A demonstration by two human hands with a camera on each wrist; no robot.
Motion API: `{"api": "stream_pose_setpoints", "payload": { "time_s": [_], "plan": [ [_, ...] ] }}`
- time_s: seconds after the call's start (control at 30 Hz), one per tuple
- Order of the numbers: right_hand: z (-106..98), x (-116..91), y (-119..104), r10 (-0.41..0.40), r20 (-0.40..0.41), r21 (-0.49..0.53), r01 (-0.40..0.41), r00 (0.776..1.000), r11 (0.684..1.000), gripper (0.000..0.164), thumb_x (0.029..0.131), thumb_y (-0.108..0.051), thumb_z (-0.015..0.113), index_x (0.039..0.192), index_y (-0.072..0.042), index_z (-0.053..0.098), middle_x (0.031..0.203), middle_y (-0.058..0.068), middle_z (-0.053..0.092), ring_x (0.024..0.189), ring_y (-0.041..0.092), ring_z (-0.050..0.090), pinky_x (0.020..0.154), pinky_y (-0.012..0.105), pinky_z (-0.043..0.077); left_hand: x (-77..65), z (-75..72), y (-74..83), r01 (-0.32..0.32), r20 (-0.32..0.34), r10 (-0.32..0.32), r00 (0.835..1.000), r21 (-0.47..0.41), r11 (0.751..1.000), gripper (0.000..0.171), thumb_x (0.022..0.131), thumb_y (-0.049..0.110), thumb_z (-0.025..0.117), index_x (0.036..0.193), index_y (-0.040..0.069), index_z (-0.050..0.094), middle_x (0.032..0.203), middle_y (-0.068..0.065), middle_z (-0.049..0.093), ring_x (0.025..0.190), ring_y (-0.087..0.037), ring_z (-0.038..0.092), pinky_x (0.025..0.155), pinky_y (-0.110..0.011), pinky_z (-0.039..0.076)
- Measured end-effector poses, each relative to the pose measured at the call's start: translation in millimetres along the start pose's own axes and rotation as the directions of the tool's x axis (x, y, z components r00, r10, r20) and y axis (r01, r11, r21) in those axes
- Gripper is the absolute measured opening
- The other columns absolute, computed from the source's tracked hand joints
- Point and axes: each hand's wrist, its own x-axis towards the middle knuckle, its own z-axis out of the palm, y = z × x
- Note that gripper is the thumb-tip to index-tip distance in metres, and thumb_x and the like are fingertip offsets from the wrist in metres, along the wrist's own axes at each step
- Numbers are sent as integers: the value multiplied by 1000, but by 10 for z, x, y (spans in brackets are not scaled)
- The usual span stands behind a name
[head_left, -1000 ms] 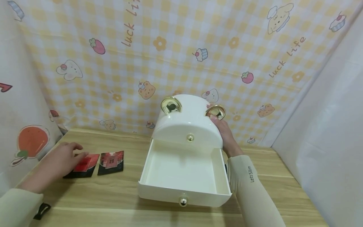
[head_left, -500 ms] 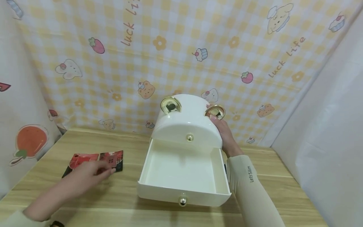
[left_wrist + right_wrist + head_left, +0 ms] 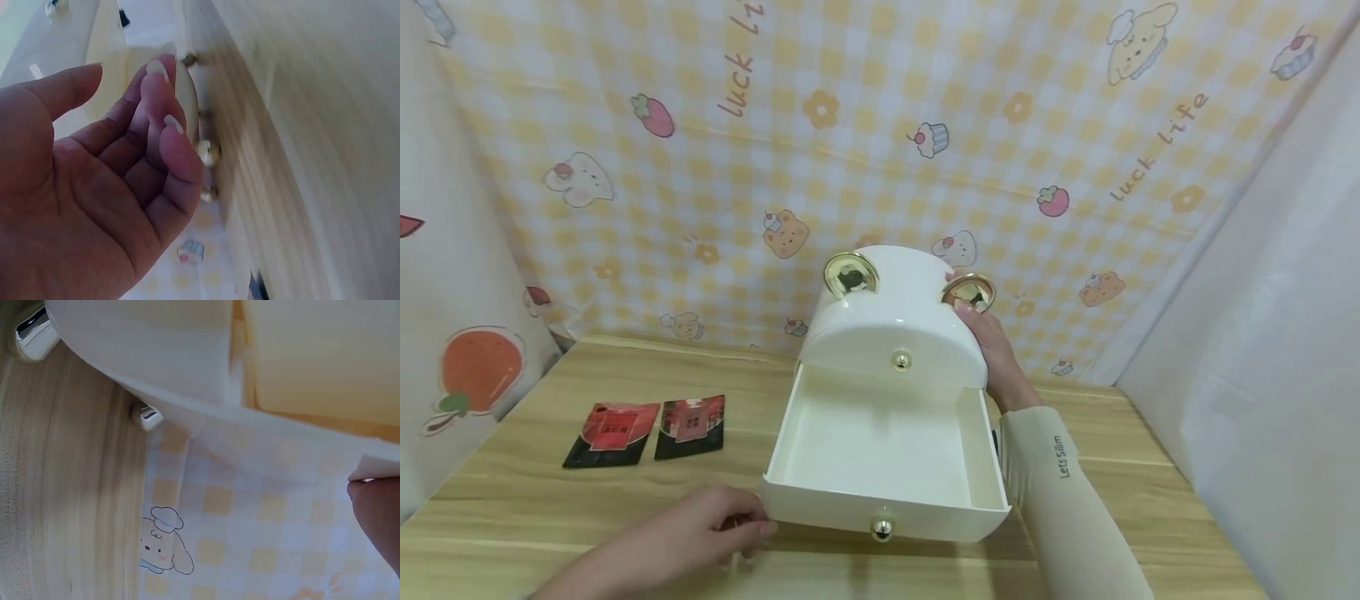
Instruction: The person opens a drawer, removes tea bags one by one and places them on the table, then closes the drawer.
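Observation:
A white drawer box (image 3: pixel 887 312) with a rounded top stands on the table, its lower drawer (image 3: pixel 820 505) pulled out and bare inside. My right hand (image 3: pixel 1000 362) grips the box's right side by a gold, ear-like disc (image 3: pixel 972 293); only part of that hand shows in the right wrist view. Close to the drawer's front left corner is my left hand (image 3: pixel 703 529). Its palm is empty and the fingers bend loosely in the left wrist view. Two red-and-black packets (image 3: pixel 613 429) lie flat to the left of the box.
A gold ball knob (image 3: pixel 882 528) sticks out from the drawer front, and a smaller knob (image 3: pixel 901 361) sits above. Behind the wooden table (image 3: pixel 760 383) hangs a checked cloth (image 3: pixel 880 150). Pale sheets (image 3: pixel 1262 333) close off both sides.
My left hand has swept rightward and nearer, from over the left packet, past the right one, to the drawer's corner. Both packets stay where they were. The right hand keeps its place.

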Motion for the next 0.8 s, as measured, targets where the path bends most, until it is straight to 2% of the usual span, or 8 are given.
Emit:
{"api": "stream_pose_setpoints", "payload": {
  "time_s": [0.17, 0.33, 0.43, 0.6, 0.7, 0.8],
  "plan": [
    [12, 12, -1, -10, 11, 33, 10, 1000, 999, 48, 110, -32, 36, 158, -23, 35, 108, -11, 71, 71, 3, 69, 64, 21, 57, 58, 137, 70, 2, 35, 2, 999, -119, 993, 27, 103, 32, 58, 106, 7, 69, 83, -1, 66, 70, -6, 58, 59, -24, 49],
    [2, 8, 1, -24, -7, 10, 24, 1000, 1000, 47, 110, -33, 36, 157, -25, 37, 106, -12, 72, 70, 3, 67, 63, 21, 56, 122, 236, 96, 11, 61, 4, 998, -235, 972, 30, 104, 29, 56, 105, 2, 69, 85, -6, 70, 70, -10, 61, 60, -24, 51],
    [3, 6, -2, -17, -10, 14, 17, 1000, 1000, 47, 110, -34, 36, 157, -26, 37, 106, -11, 71, 69, 3, 67, 63, 21, 57, 129, 285, 92, 30, 104, 3, 995, -306, 951, 33, 105, 27, 54, 102, -1, 71, 85, -9, 71, 69, -11, 61, 59, -22, 50],
    [18, 10, -15, -1, -15, 21, 2, 1000, 1000, 48, 110, -33, 37, 158, -23, 36, 119, -14, 68, 74, 2, 67, 66, 19, 56, 139, 397, 114, 51, 159, 3, 987, -334, 941, 34, 105, 28, 53, 101, 2, 74, 80, -2, 67, 67, -7, 57, 58, -19, 45],
    [20, 0, -21, 3, -17, 18, -3, 1000, 1000, 49, 110, -32, 36, 158, -21, 35, 116, -14, 70, 73, 3, 68, 65, 20, 56, 174, 487, 138, 38, 196, 36, 980, -361, 932, 34, 106, 29, 52, 102, 4, 74, 79, 2, 64, 69, -5, 56, 60, -19, 45],
    [27, -10, -26, 19, -14, 10, -19, 1000, 1000, 49, 110, -34, 35, 157, -22, 36, 93, -9, 73, 63, 6, 68, 57, 24, 56, 229, 588, 151, 16, 243, 92, 966, -409, 912, 36, 106, 32, 50, 105, 4, 74, 82, 5, 66, 72, -3, 58, 64, -18, 47]
  ]
}}
